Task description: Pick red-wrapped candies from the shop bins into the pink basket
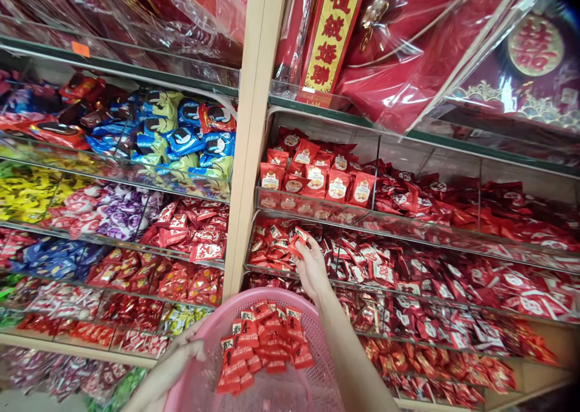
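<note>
My left hand (pixel 186 353) grips the left rim of a pink plastic basket (pixel 212 315), its fingers curled over the edge. Inside lie several small red candy packets (pixel 265 342) with black characters on a pale end, heaped toward the far side. My right hand (pixel 312 270) reaches past the basket to the shelf and pinches a red candy packet (pixel 299 241) between thumb and fingers. Below and behind that packet is a bin of similar red packets (pixel 270 240), partly covered by my hand.
A wooden post (pixel 251 128) divides the shelving. Clear shelf lips (pixel 317 208) front the rows. Blue-wrapped sweets (pixel 185 137) and yellow packets (pixel 27 191) fill bins at left; red packets (pixel 315 179) stand above my right hand. Large red wrapped goods (pixel 408 49) overhang the top shelf.
</note>
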`<state>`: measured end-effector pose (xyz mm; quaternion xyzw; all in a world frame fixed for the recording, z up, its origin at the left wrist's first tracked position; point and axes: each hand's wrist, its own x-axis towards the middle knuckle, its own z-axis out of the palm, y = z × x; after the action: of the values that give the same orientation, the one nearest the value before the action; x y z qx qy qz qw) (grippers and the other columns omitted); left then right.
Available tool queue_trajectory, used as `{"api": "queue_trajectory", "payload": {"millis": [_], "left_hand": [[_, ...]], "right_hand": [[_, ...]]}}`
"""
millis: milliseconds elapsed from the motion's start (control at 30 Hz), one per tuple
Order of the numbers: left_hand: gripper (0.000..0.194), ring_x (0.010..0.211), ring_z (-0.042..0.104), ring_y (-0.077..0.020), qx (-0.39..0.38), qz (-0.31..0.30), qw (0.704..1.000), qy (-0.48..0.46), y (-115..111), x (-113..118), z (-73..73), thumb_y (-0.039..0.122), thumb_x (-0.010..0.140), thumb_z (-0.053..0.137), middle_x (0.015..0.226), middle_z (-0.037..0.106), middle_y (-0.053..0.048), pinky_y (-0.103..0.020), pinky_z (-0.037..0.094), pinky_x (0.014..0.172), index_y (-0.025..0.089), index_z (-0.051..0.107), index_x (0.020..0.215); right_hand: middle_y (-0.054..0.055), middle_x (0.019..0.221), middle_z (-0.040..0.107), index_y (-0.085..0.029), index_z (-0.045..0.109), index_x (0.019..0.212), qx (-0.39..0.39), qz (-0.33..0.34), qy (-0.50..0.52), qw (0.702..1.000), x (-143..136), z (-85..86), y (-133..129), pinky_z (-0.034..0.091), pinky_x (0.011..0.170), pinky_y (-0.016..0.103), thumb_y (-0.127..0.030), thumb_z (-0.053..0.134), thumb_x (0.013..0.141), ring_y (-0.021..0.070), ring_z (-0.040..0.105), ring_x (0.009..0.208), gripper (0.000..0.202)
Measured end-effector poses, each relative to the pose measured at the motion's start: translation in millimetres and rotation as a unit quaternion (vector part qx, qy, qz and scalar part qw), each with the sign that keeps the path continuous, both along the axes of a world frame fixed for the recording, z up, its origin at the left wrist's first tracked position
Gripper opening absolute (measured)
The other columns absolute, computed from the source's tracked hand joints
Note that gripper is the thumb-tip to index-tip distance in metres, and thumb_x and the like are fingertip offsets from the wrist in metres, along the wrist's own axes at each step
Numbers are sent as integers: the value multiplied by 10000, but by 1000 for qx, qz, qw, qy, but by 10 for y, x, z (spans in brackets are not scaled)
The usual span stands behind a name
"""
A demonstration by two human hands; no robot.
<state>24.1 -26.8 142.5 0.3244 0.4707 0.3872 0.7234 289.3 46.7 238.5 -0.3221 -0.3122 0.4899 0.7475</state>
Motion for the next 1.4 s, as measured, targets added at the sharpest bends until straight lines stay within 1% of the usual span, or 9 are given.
{"api": "queue_trajectory", "payload": {"millis": [133, 233, 333, 433, 567, 700, 1100, 1267, 1400], "left_hand": [[790, 473, 528, -163, 9, 0, 1000, -8, -18, -2, -10, 65, 505, 491, 832, 703, -19, -272, 415, 444, 162, 505, 1289], [784, 441, 518, -158, 4, 6, 1000, -2, -29, -14, -9, 72, 500, 502, 813, 703, -25, -272, 413, 436, 159, 515, 1279], [775, 463, 534, -161, -2, 5, 1000, -17, -48, -28, 18, 73, 507, 505, 831, 701, -33, -270, 427, 457, 169, 515, 1277], [793, 472, 520, -151, -4, 15, 1000, -17, -77, -25, 52, 68, 500, 508, 846, 699, -32, -256, 420, 453, 177, 504, 1285], [916, 485, 522, -163, -17, 16, 1000, -10, -142, -10, 80, 48, 478, 508, 808, 703, -3, -271, 446, 490, 196, 380, 1373], [1004, 508, 563, -207, -32, 18, 999, -16, -206, -13, 90, 36, 484, 496, 786, 710, 15, -311, 456, 511, 232, 237, 1433], [1030, 709, 616, -229, 0, -3, 1000, 14, -244, -75, -1, 55, 499, 490, 906, 713, -12, -289, 455, 602, 167, 135, 1460], [1018, 716, 607, -207, 11, -7, 1000, 18, -248, -76, 9, 45, 513, 475, 936, 713, -8, -271, 463, 629, 162, 123, 1461], [932, 635, 625, -232, -4, -22, 1000, -7, -243, -96, -14, 54, 521, 486, 889, 720, -29, -298, 460, 578, 166, 285, 1425]], "right_hand": [[-30, 923, 655, -247, 504, 1000, 2, 2, -54, 999, -37, 77, -218, 482, 789, 271, -271, 758, 629, 117, 616, 826, 451], [2, 969, 661, -242, 503, 1060, -13, 54, -149, 987, -19, 70, -556, 457, 856, 312, -294, 722, 697, 141, 611, 883, 427], [37, 976, 658, -219, 554, 1035, -56, 129, -249, 958, 83, -76, -889, 446, 858, 326, -327, 702, 727, 169, 603, 902, 358], [33, 901, 649, -205, 604, 919, -109, 135, -301, 938, 225, -350, -1045, 450, 796, 303, -382, 728, 682, 180, 592, 873, 320], [-27, 686, 582, -204, 606, 916, -145, 103, -306, 935, 325, -713, -999, 448, 676, 287, -432, 772, 588, 144, 565, 674, 432], [-15, 681, 609, -194, 613, 895, -141, 102, -301, 937, 293, -891, -922, 447, 673, 295, -435, 785, 561, 141, 569, 650, 446], [-68, 517, 526, -181, 591, 730, -169, 7, -286, 943, 180, -1080, -860, 423, 592, 268, -399, 804, 522, 101, 498, 506, 369], [-45, 497, 515, -184, 545, 596, -179, 4, -324, 929, 134, -1094, -870, 368, 529, 256, -447, 769, 534, 106, 450, 479, 351], [-66, 459, 398, -204, 431, 509, -174, -24, -426, 887, 118, -1064, -873, 286, 484, 238, -441, 686, 611, 90, 345, 458, 363]]}}
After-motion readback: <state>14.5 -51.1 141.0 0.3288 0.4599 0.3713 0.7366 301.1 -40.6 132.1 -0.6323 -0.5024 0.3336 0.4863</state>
